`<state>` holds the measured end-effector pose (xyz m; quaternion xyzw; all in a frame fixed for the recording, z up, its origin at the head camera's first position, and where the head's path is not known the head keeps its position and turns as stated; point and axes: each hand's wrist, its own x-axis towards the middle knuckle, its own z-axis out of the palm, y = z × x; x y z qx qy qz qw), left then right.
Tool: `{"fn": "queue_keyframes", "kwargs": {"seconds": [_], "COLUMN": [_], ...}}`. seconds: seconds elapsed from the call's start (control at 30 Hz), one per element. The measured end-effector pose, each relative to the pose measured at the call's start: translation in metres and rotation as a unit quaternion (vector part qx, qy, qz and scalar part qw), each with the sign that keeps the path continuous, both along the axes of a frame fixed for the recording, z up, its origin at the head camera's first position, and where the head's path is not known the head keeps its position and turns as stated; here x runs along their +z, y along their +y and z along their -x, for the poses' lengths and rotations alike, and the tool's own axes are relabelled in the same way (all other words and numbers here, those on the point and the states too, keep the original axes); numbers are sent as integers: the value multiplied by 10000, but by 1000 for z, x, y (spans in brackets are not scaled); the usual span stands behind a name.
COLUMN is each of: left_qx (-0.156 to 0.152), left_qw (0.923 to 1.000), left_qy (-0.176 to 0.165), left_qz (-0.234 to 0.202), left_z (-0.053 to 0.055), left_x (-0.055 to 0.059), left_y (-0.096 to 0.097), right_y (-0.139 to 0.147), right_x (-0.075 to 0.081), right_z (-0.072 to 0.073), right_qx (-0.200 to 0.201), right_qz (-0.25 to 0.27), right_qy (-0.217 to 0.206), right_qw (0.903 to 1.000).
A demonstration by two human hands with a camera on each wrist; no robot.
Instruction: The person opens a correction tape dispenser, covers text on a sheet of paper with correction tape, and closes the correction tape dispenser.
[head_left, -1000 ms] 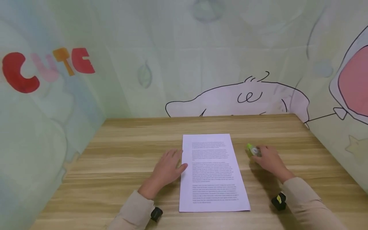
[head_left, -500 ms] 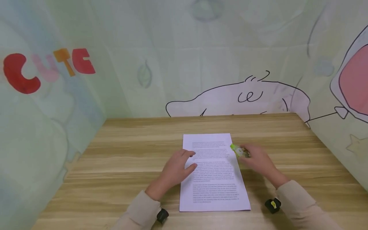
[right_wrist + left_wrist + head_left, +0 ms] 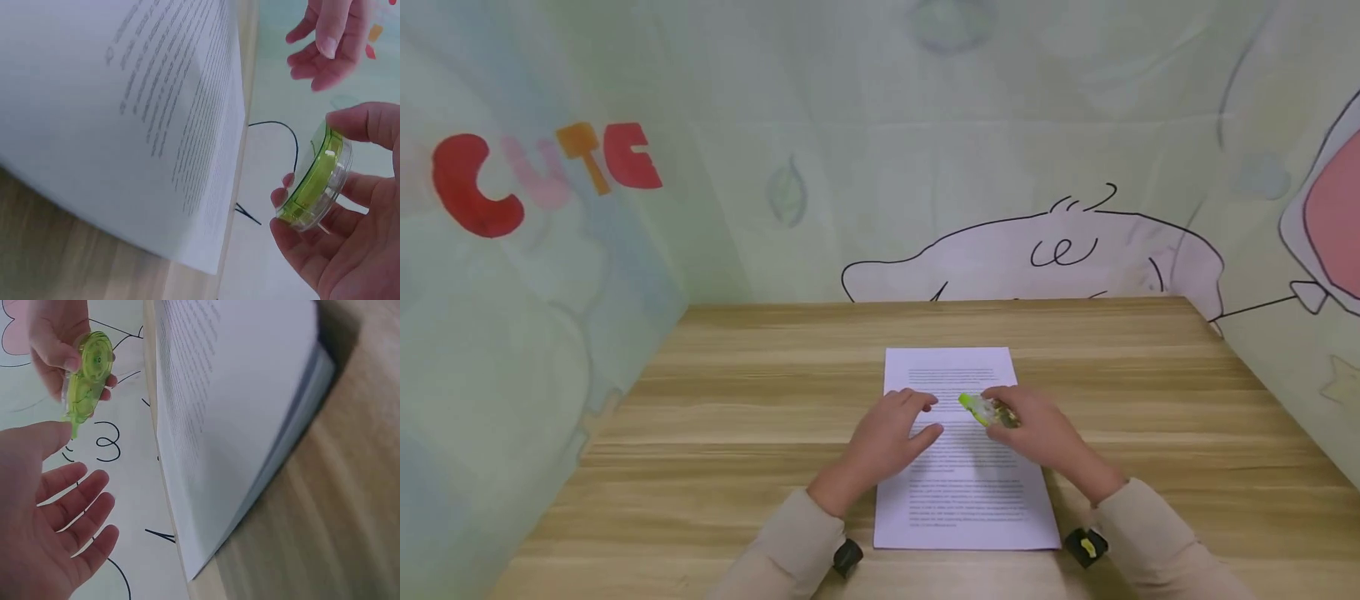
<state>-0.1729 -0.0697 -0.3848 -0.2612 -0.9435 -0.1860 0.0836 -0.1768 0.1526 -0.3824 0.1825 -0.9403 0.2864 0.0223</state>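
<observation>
A green, see-through correction tape dispenser (image 3: 987, 410) is held above the paper by my right hand (image 3: 1037, 425). In the right wrist view, thumb and fingers grip the dispenser (image 3: 315, 178) by its edges, and its clear side shows. My left hand (image 3: 891, 437) hovers over the left part of the printed stack of paper (image 3: 962, 500), fingers spread and relaxed, holding nothing. The left wrist view shows the dispenser (image 3: 87, 375) tip just beyond the left thumb. Lines of small print run down the top sheet.
The stack lies on a wood-grain table (image 3: 760, 375), several sheets thick at its edge. A printed cloth backdrop (image 3: 737, 208) rises behind the table and along both sides. Each wrist wears a small black device (image 3: 1086, 546).
My right hand has carried the correction tape dispenser leftward from the bare table to above the paper. My left hand has moved right, over the sheet, closer to it.
</observation>
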Motion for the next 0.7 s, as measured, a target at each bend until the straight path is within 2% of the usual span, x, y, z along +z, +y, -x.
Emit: {"fn": "queue_keyframes", "kwargs": {"seconds": [0.13, 0.23, 0.4, 0.53, 0.6, 0.7], "left_qx": [-117, -211, -310, -334, -328, -302], "left_qw": [9998, 9991, 9949, 9898, 9878, 9868], "left_qy": [54, 227, 763, 1153, 1283, 1303], "left_qz": [123, 274, 586, 762, 825, 912], "left_z": [1, 1, 0, 0, -1, -2], "left_x": [4, 6, 8, 8, 8, 8], "left_y": [2, 2, 0, -1, -1, -2], "right_y": [-7, -12, -15, -16, -16, -17], "right_x": [4, 6, 8, 7, 6, 5], "right_z": [-6, -10, -13, -14, -14, -13], "right_qx": [307, 467, 519, 563, 597, 620], "right_qz": [43, -47, -218, -274, -298, -350], "right_qy": [78, 205, 400, 399, 398, 427], "right_qw": [9995, 9987, 9976, 9972, 9970, 9965]}}
